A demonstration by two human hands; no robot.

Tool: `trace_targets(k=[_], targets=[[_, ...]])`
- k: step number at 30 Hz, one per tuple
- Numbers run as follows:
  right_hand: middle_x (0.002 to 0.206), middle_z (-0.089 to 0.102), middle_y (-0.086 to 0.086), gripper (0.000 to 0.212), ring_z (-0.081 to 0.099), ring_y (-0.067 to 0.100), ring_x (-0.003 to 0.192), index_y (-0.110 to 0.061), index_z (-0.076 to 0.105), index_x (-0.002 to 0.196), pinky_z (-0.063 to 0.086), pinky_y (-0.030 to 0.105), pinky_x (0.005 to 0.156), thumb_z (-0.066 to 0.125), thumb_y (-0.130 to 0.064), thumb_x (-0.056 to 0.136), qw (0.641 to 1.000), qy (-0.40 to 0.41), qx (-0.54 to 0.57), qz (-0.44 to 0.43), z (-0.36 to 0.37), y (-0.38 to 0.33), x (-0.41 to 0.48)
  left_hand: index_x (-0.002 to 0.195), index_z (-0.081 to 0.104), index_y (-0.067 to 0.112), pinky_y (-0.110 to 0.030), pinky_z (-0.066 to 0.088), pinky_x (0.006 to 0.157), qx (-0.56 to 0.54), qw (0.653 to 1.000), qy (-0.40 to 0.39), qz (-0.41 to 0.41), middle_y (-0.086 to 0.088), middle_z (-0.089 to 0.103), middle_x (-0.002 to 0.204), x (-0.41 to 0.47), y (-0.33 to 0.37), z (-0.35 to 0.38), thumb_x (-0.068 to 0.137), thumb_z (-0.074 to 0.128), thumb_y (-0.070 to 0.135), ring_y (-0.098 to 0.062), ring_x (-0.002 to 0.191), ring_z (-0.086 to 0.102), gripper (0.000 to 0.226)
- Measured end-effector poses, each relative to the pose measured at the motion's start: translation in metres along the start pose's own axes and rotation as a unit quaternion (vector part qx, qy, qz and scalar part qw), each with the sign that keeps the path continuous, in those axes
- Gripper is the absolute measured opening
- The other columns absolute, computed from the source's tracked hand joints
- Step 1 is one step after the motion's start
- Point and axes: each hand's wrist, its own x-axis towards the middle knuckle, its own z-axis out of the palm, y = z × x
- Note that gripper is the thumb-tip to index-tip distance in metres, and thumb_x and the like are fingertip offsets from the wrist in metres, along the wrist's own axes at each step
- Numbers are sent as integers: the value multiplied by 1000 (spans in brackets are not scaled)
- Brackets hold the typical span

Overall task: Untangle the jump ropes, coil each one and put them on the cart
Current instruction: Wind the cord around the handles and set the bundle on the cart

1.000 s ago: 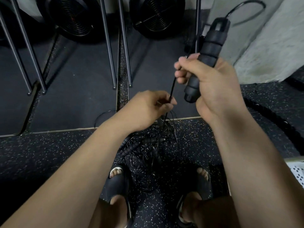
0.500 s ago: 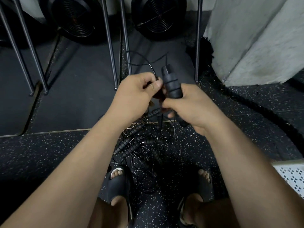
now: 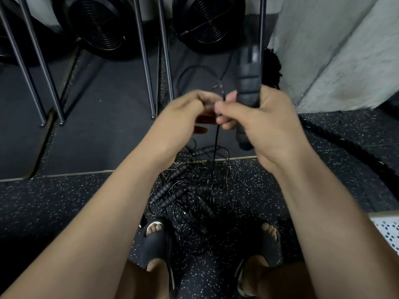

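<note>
The right hand is closed in a fist around a black ribbed foam handle, which it holds nearly upright. The handle's top rises well above the knuckles and its lower end shows beneath the little finger. The left hand sits just beside it, fingertips touching the right hand's fingertips. Its fingers are curled and pinch a thin black cord where the two hands meet, though motion blur softens the exact grip.

Below both hands, between the forearms, a tangled pile of black jump ropes lies on the dark speckled rubber floor. Several more ribbed handles lie among loose loops of cord. The pile is well apart from the hands and joined to them only by the pinched cord, which drops straight from the fingertips into the heap. Above the hands the same cord arcs in a loose loop on the far side of the left hand's knuckles. A pair of black slide sandals stands nearer than the pile, under the forearms.
</note>
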Motion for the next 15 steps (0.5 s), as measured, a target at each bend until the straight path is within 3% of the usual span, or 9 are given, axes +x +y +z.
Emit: trace_targets(k=[2, 4, 7, 10, 13, 15], targets=[[85, 78, 14, 12, 74, 19, 72, -6, 69, 95, 57, 28, 65, 80, 0, 91, 997, 23, 68, -19, -4, -6, 2, 109, 74, 17, -37, 52, 93, 88, 994, -57, -4, 6, 81, 107, -3, -7, 5, 102, 49, 4, -14, 107, 74, 29], [89, 75, 19, 12, 72, 19, 73, -2, 68, 100, 56, 28, 65, 78, 0, 93, 991, 40, 122, -29, -7, -10, 3, 108, 76, 22, -26, 52, 85, 179, 979, -93, 11, 11, 80, 104, -5, -14, 7, 102, 59, 9, -4, 89, 71, 22], [91, 74, 18, 9, 69, 18, 76, -3, 66, 97, 55, 28, 67, 75, -1, 96, 984, 41, 169, -39, -12, -12, 3, 110, 76, 30, -15, 47, 74, 287, 953, -87, 42, 13, 77, 92, -7, -19, 11, 102, 70, 23, 4, 76, 65, 13], [93, 74, 16, 11, 69, 18, 79, -7, 65, 92, 55, 29, 70, 73, -3, 99, 981, 33, 185, -47, -15, -12, 3, 104, 77, 26, -13, 46, 69, 316, 943, -80, 60, 9, 77, 88, -9, -19, 15, 103, 70, 26, 3, 72, 64, 7], [100, 75, 17, 9, 72, 19, 83, -1, 68, 106, 56, 27, 72, 73, -3, 99, 983, 22, 180, -15, -16, -11, 5, 96, 78, 23, -11, 41, 61, 357, 929, -69, 73, 11, 72, 73, -9, -18, 15, 103, 69, 27, 7, 61, 58, 12], [103, 76, 17, 23, 75, 20, 83, 2, 69, 117, 57, 27, 69, 75, -1, 95, 990, 23, 140, 23, -17, -7, 9, 92, 76, 20, -22, 52, 71, 347, 933, -58, 73, 8, 74, 73, -7, -18, 14, 104, 68, 28, 2, 67, 66, 16]])
